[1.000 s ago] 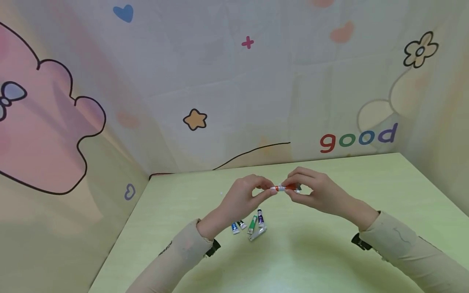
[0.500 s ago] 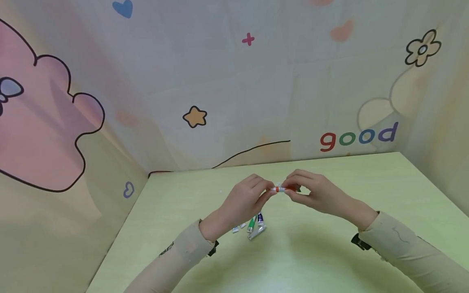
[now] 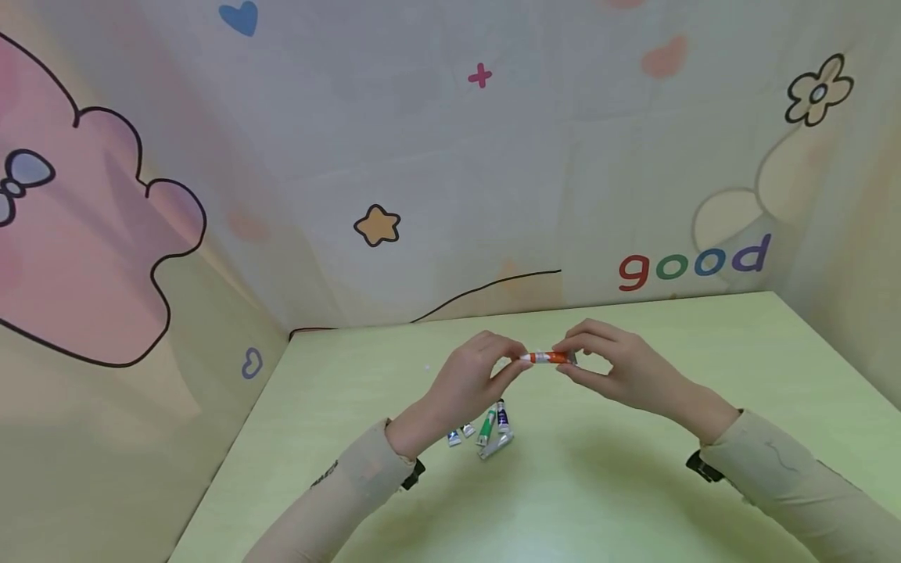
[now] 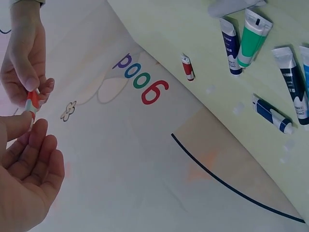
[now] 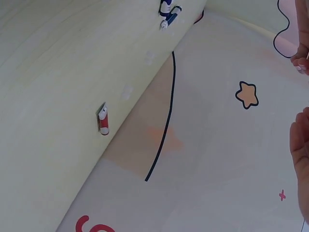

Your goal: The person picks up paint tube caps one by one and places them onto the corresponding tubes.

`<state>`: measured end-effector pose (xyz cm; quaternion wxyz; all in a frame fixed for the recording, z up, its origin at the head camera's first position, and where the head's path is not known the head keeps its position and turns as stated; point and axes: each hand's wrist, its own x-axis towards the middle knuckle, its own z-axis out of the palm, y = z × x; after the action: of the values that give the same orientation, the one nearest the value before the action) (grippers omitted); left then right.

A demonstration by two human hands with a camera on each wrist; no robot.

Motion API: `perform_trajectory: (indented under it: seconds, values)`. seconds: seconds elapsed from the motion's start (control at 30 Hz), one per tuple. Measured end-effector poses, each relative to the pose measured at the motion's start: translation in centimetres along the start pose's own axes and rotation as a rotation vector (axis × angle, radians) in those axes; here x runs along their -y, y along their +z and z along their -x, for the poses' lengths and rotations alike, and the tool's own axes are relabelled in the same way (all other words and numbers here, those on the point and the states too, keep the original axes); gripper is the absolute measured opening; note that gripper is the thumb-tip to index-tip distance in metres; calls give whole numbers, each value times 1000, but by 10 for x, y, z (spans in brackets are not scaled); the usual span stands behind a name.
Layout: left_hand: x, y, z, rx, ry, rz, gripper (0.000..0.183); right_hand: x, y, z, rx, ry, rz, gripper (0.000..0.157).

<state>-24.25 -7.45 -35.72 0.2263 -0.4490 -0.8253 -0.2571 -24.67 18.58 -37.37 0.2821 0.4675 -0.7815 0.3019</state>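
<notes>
Between both hands, raised above the table, is a small paint tube (image 3: 543,357) with an orange-and-white body. My left hand (image 3: 470,371) pinches its white cap end between thumb and fingers. The crimped tail end is pinched by my right hand (image 3: 625,367). In the left wrist view the orange tube (image 4: 32,102) is partly covered by the left thumb and fingers. At the right wrist view's edge only parts of the right hand (image 5: 300,154) show, and the tube cannot be made out there.
Below the left hand lie a green tube (image 3: 486,428), a purple tube (image 3: 503,416), a grey tube (image 3: 497,446) and partly hidden blue ones. A red tube (image 4: 187,67) and dark blue tube (image 4: 272,114) lie near the back wall sheet. The pale green table (image 3: 619,485) surrounds them.
The right fingers have shifted right toward the tube's tail, so more of the orange body shows. The left fingers have changed position slightly at the cap end. The table tubes stay put.
</notes>
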Motion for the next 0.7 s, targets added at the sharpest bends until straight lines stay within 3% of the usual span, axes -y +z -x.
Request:
perform_trajectory:
  seconds: [0.2, 0.33, 0.4, 0.53, 0.7]
  values:
    - [0, 2, -3, 27, -34, 28, 14, -3, -2, 3, -20, 42, -2, 43]
    - [2, 6, -5, 46, -74, 44, 15, -5, -3, 6, -20, 111, 0, 29]
    - [3, 8, -6, 55, -111, 63, 15, -6, -3, 6, -14, 137, 6, 22]
    - [5, 13, -10, 69, -208, 126, 17, -7, -4, 6, -12, 175, 19, 32]
    - [9, 19, -16, 76, -331, 227, 17, -11, -4, 6, 5, 268, 13, 31]
